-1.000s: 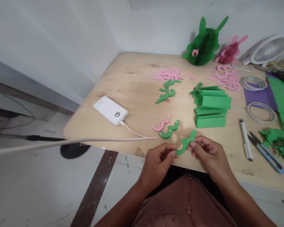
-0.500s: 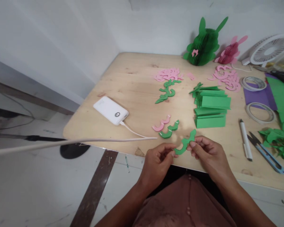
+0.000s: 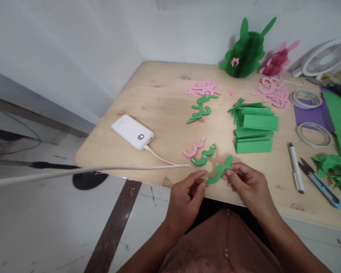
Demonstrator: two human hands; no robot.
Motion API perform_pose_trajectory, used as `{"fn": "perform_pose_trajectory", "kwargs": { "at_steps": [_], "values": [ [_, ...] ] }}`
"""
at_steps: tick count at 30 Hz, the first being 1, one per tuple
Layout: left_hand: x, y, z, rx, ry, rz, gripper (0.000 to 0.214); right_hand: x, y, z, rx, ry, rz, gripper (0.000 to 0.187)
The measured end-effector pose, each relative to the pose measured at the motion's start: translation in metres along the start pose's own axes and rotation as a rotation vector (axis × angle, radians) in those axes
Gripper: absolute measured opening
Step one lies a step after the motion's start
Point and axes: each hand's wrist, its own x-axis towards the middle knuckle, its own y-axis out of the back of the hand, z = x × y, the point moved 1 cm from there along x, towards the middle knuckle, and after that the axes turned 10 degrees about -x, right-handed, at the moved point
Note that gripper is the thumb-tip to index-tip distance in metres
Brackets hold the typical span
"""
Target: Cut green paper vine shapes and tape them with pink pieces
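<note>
A curvy green paper cutout (image 3: pixel 219 172) is pinched at its right part by the thumb and fingers of my right hand (image 3: pixel 248 185), just above the table's front edge. Beside its left end is my left hand (image 3: pixel 187 195), thumb and index finger apart; whether the thumb tip touches the paper I cannot tell. Just beyond lie a green cutout (image 3: pixel 199 160) and a pink cutout (image 3: pixel 191 152) of like shape, each with small white strips on it. Folded green paper pieces (image 3: pixel 254 146) stand in a row past my right hand.
A white power bank (image 3: pixel 132 131) with a cable (image 3: pixel 102 169) lies left. Green cutouts (image 3: pixel 200 112) and pink cutouts (image 3: pixel 203 88) are farther back. A pen (image 3: pixel 296 168), blue snips (image 3: pixel 324 187) and tape rolls (image 3: pixel 314 135) lie right. Behind stand a green paper rabbit (image 3: pixel 244 53) and a fan (image 3: pixel 326 58).
My left thumb and index finger have parted at the cutout's left end. The cutout has shifted slightly left with my right hand still pinching it.
</note>
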Motion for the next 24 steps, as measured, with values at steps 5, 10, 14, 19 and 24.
{"fn": "perform_pose_trajectory", "kwargs": {
  "at_steps": [5,10,14,19,24],
  "values": [
    [-0.003,0.003,-0.003,0.186,-0.173,0.055,0.021,-0.001,-0.003,0.0,-0.089,0.04,0.025,0.028],
    [-0.004,0.003,-0.007,0.284,-0.366,0.056,0.019,-0.001,-0.004,-0.006,-0.217,0.102,0.037,0.026],
    [-0.003,0.002,-0.013,0.374,-0.545,0.051,0.022,0.0,-0.005,-0.009,-0.289,0.138,0.049,0.025],
    [-0.001,0.0,-0.019,0.494,-0.685,0.029,0.024,0.003,-0.007,-0.007,-0.32,0.157,0.069,0.024],
    [0.0,-0.003,-0.02,0.595,-0.707,-0.027,0.022,0.006,-0.008,-0.005,-0.356,0.19,0.063,0.025]
  ]
}}
